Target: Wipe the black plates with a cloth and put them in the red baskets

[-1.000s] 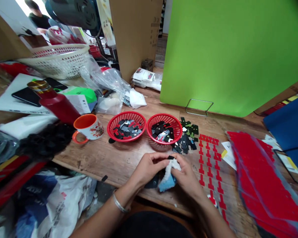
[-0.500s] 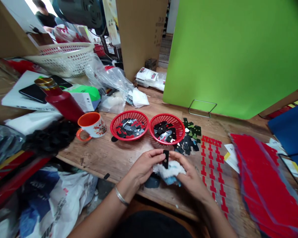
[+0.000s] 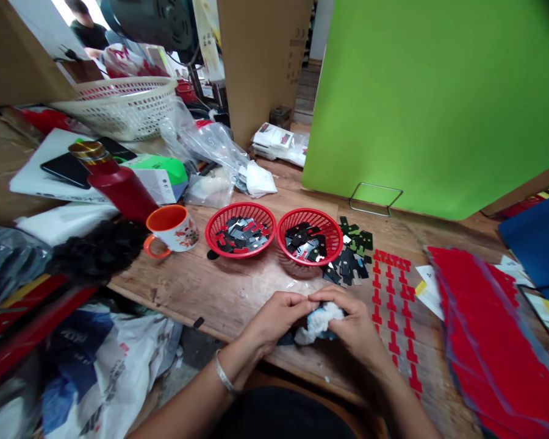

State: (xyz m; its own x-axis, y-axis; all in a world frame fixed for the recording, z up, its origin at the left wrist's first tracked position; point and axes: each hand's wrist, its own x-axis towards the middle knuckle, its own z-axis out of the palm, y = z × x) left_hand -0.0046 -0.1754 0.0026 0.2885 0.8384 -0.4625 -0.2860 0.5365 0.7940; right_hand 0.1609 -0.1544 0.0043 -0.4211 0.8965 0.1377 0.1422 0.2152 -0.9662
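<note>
My left hand (image 3: 277,320) is closed in a pinch, its fingertips meeting those of my right hand (image 3: 354,323) above the front of the table. A small black flat piece with holes showed in this pinch a moment ago; now the fingers hide it. Bunched in my right hand is a white and light-blue cloth (image 3: 322,320), pressed up against the fingertips. Beyond the hands stand two red plastic baskets, the left one (image 3: 214,244) and the right one (image 3: 333,256), holding black, grey and red flat pieces. More black pieces (image 3: 348,265) lie loose beside the right basket.
Red T-shaped pieces (image 3: 391,305) lie in rows at the right, near red sheets (image 3: 494,341). An orange-and-white mug (image 3: 176,235) and a dark red bottle (image 3: 123,192) stand at the left. A green board (image 3: 430,110) rises at the back beside a wire stand (image 3: 376,198).
The black piece, upright and visible between the fingertips before, is now hidden by the fingers. My hands have come closer together and slightly lower, and the cloth has shifted right.
</note>
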